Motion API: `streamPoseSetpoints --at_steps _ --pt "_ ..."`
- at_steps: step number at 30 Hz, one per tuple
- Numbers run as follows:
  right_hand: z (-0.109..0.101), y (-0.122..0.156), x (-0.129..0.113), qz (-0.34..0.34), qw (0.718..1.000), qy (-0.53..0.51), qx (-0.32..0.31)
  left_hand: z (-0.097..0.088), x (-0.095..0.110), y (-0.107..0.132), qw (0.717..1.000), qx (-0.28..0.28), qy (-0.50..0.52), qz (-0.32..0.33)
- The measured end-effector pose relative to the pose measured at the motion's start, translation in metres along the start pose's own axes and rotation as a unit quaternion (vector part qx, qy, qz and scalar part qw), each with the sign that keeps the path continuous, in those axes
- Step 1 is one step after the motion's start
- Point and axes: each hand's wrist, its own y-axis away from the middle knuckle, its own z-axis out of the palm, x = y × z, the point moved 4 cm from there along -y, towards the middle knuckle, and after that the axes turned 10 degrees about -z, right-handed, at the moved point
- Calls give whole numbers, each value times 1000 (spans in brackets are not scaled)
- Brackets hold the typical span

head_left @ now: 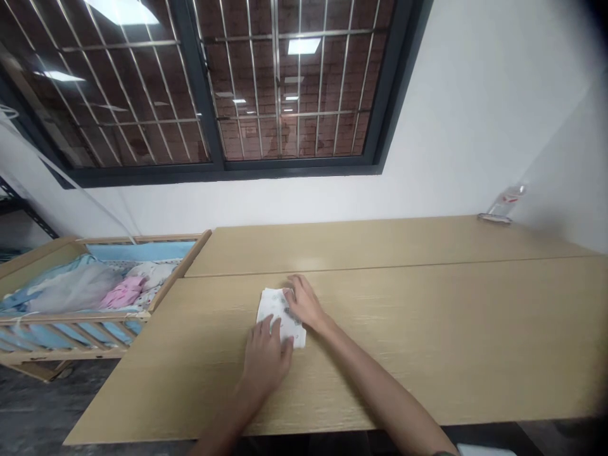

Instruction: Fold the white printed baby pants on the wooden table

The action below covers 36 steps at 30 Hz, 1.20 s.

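A small white folded cloth point(272, 304) with a faint dark print lies on the wooden table point(403, 316). My left hand point(266, 354) rests on the near left part of the cloth, fingers spread over it. Over its right edge reaches my right hand point(304, 305), with the thumb on the cloth and the fingers stretched past its far right corner. Neither hand lifts the cloth. Part of its near left side is hidden under my left hand.
A wooden crib point(164, 288) with blue padding, bedding and a pink cloth point(124, 292) adjoins the table on the left. At the far right corner stand a clear bottle point(507, 201) and a flat object point(494, 219). A barred window point(294, 166) is behind.
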Motion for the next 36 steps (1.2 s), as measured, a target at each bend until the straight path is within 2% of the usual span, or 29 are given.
streamPoseSetpoints --at_steps 2,4,6,8,10,15,20,25,30,36 --pt "-2 7 -32 -104 992 -7 -75 6 7 35 998 11 -60 -6" --pt "1 17 -63 -199 966 -27 -162 15 9 57 995 14 -97 -16" --pt "9 29 -85 -266 934 -53 -233 24 7 67 992 21 -119 -20" --pt "20 38 -93 -291 913 -73 -277 31 2 70 990 33 -134 -14" --pt "34 44 -87 -280 908 -81 -301 35 -3 69 990 39 -136 2" --pt "61 43 -51 -226 913 -54 -335 33 -5 68 994 26 -108 10" --pt "63 19 -19 -216 927 0 -308 26 2 67 994 50 -92 -16" --pt "62 -11 9 -208 930 28 -300 30 -3 67 992 69 -102 14" --pt "64 -25 20 -213 930 47 -295 34 -7 68 992 66 -110 22" --pt "58 -24 13 -189 941 51 -275 34 -5 68 989 64 -132 37"
